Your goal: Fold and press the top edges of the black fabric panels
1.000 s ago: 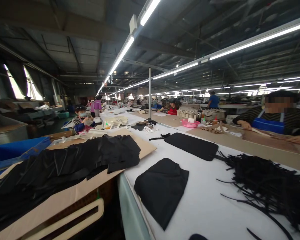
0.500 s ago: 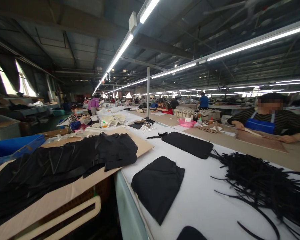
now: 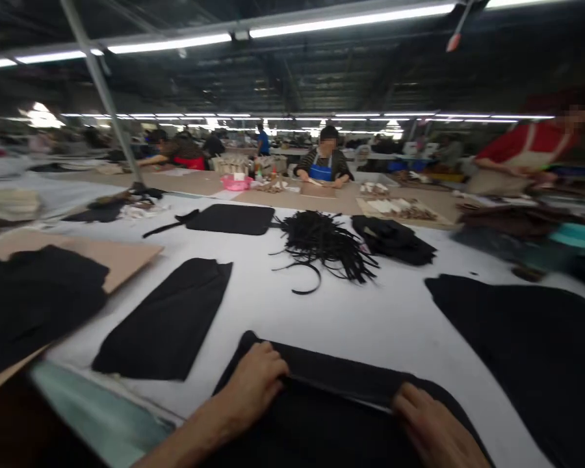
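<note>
A black fabric piece [image 3: 336, 429] lies in front of me at the near edge of the white table, with a flat band of material along its far side. At the left end of this band, my left hand [image 3: 256, 383] grips the piece with curled fingers. My right hand [image 3: 431, 422] is closed on the same band farther right; its fingertips are partly hidden and slightly blurred. Between the two hands runs a straight edge with a thin shiny line. Another black panel [image 3: 168, 318] rests flat to the left, apart from my hands.
Beyond are a heap of black strips [image 3: 322, 244], a rounded black panel [image 3: 231, 219] and a folded black stack [image 3: 392, 239]. A large black sheet [image 3: 526, 351] covers the right side. Black pieces on brown board [image 3: 131, 257] lie left. Co-workers sit or stand across the table.
My view has swung right and down. Both hands have come into view, holding the black fabric piece, of which only a corner showed before.
</note>
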A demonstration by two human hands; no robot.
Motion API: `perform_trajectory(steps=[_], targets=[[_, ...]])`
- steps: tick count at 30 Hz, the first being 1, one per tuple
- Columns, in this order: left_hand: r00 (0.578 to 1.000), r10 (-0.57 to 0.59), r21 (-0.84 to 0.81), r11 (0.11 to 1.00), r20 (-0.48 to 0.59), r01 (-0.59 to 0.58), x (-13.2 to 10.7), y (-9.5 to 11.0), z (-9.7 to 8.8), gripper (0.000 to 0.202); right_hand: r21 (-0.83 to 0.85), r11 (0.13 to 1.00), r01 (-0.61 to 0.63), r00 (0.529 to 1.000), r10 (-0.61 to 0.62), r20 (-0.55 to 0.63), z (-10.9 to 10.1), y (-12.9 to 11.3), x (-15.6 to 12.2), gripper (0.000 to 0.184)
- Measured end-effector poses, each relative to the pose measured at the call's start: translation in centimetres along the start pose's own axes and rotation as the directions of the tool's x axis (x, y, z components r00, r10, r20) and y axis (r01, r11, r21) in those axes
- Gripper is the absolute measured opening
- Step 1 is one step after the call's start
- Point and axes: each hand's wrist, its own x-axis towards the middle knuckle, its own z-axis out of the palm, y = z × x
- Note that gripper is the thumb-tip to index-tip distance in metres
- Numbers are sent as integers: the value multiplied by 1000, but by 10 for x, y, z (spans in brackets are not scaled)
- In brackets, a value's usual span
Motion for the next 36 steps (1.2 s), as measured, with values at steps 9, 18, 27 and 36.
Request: perform_trajectory(steps=[9,18,27,36], targets=[[999,-18,-198,980,-36,11,2,-23,9,15,-122,982,-146,966,168,195,-14,-43,20,27],[997,-15,-240,971,-80,-5,2,-19,17,20,54,995,-88,977,76,198,0,-70,37,13],[958,-234,-371,915,-168,158,5,-14,10,14,99,992,-78,974,54,218,19,-85,49,15],[988,150,-100,983,-28,-152,27,23,18,27,129,991,-47,984,23,178,26,-84,49,15]])
